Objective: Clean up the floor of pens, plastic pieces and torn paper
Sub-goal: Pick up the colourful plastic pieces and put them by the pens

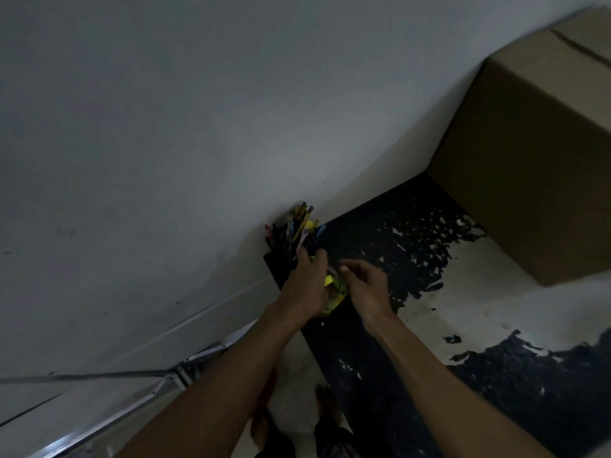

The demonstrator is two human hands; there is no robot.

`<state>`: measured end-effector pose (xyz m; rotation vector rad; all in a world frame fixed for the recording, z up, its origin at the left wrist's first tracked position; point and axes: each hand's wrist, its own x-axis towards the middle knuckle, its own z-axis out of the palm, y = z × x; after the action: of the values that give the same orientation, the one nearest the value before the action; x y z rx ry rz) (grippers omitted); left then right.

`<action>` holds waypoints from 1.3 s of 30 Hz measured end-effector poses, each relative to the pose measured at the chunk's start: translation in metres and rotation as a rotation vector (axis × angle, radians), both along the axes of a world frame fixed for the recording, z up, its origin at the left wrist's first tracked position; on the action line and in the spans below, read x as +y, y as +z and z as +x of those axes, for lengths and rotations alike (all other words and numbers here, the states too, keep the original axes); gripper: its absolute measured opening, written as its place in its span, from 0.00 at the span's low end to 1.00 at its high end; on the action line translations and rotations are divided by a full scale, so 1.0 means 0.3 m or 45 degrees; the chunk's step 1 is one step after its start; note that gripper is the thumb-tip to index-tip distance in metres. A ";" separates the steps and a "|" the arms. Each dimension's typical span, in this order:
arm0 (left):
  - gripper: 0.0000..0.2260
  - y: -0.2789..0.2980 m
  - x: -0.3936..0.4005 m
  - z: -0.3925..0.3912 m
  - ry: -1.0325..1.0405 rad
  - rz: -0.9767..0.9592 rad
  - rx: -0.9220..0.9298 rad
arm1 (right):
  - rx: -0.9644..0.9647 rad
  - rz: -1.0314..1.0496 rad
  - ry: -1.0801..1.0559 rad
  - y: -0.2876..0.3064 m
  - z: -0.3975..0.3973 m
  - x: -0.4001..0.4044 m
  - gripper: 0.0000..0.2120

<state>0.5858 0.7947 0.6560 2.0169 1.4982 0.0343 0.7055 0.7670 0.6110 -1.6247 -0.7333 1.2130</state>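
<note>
Head view, dim and motion-blurred. Both forearms reach forward to the base of a pale wall, where a bunch of pens stands fanned out in a dark holder against the wall. The left hand lies back-up over the near side of the holder, its fingers extended toward the lower ends of the pens and touching or nearly touching them; whether they close round any pen cannot be told, since the palm side is hidden. The right hand sits just beside the left, its fingers curled inward with the thumb drawn toward them, apparently pinching at a yellow-green item lodged between the two hands. That item is largely covered by both hands and blurred, so its kind and its exact hold cannot be made out. The floor is pale with large worn black patches. A cardboard box stands against the wall at upper right, cut off by the frame edge. A metal frame runs along the lower left. The person's bare feet show dimly at the bottom edge, partly hidden by the left forearm.
</note>
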 end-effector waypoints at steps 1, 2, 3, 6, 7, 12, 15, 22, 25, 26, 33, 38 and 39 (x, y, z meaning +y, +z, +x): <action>0.16 0.007 0.001 0.001 -0.018 -0.008 -0.023 | 0.018 -0.005 -0.005 -0.002 -0.002 0.001 0.07; 0.16 0.014 0.001 0.002 -0.038 -0.022 -0.039 | 0.035 -0.009 -0.007 -0.004 -0.005 0.001 0.07; 0.16 0.016 0.000 0.003 -0.060 -0.036 -0.047 | 0.048 -0.011 -0.006 -0.004 -0.006 0.001 0.07; 0.17 0.000 -0.002 0.004 -0.065 -0.055 -0.056 | 0.071 -0.022 0.006 -0.006 -0.003 -0.001 0.07; 0.16 -0.008 -0.006 0.003 -0.055 -0.048 -0.075 | 0.086 -0.026 0.006 -0.006 -0.002 -0.002 0.08; 0.15 -0.032 -0.041 -0.002 -0.053 -0.025 -0.197 | 0.135 -0.030 0.025 -0.005 0.001 -0.014 0.08; 0.19 -0.042 -0.060 -0.013 -0.050 0.017 -0.261 | 0.140 -0.023 0.039 -0.012 -0.001 -0.022 0.08; 0.28 -0.032 -0.095 -0.029 0.052 0.192 -0.303 | 0.056 -0.012 0.040 -0.016 -0.004 -0.023 0.07; 0.33 -0.053 -0.113 -0.042 0.320 0.265 -0.198 | -0.056 -0.032 0.055 -0.022 -0.001 -0.028 0.05; 0.35 -0.053 -0.120 -0.044 0.426 0.218 -0.172 | -0.112 -0.054 0.079 -0.021 0.001 -0.030 0.04; 0.28 -0.087 -0.124 -0.063 0.658 -0.066 -0.364 | -0.210 -0.196 0.171 -0.007 -0.008 -0.040 0.11; 0.22 -0.089 -0.111 -0.063 0.621 -0.027 -0.354 | -0.214 -0.204 0.158 0.009 -0.006 -0.045 0.08; 0.22 -0.087 -0.109 -0.063 0.618 -0.035 -0.355 | -0.230 -0.207 0.164 0.008 -0.005 -0.044 0.08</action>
<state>0.5668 0.7619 0.6300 1.5097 1.7478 0.4692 0.7041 0.7537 0.6134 -1.8630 -0.8832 1.2552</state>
